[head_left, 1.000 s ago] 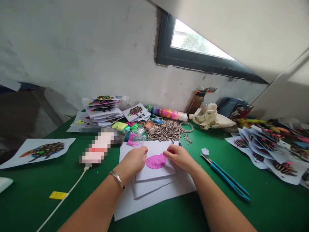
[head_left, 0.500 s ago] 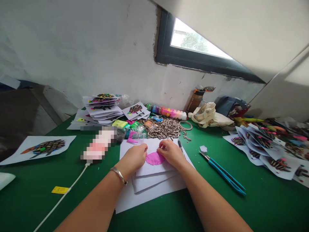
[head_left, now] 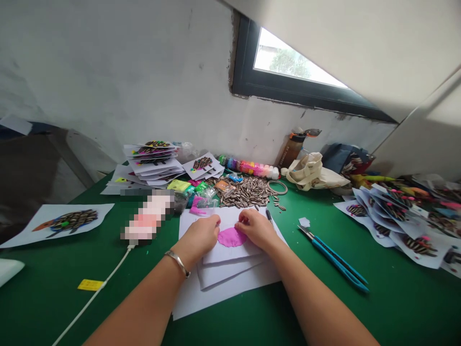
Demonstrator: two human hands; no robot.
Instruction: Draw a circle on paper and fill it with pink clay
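Note:
A flat, rounded piece of pink modelling clay point(head_left: 232, 237) lies on a white sheet of paper point(head_left: 230, 258), with more sheets stacked under it. My left hand point(head_left: 202, 234), a silver bangle on its wrist, is at the clay's left edge with its fingers curled in. Whatever those fingertips may hold is hidden. Across from it, my right hand point(head_left: 256, 228) has its thumb and fingers bent together at the clay's upper right edge, touching it. A dark pen point(head_left: 269, 215) lies on the paper just beyond my right hand.
Sunflower seeds point(head_left: 248, 191) are heaped behind the paper, beside bags of coloured clay point(head_left: 179, 185). Blue-handled scissors or tweezers point(head_left: 338, 259) lie at right. Seed-picture cards are stacked left point(head_left: 154, 168) and right point(head_left: 385, 211). A white cable point(head_left: 91, 298) runs along the left.
Both hands stay at the clay's edges with almost no visible movement. The whole view has shifted very slightly.

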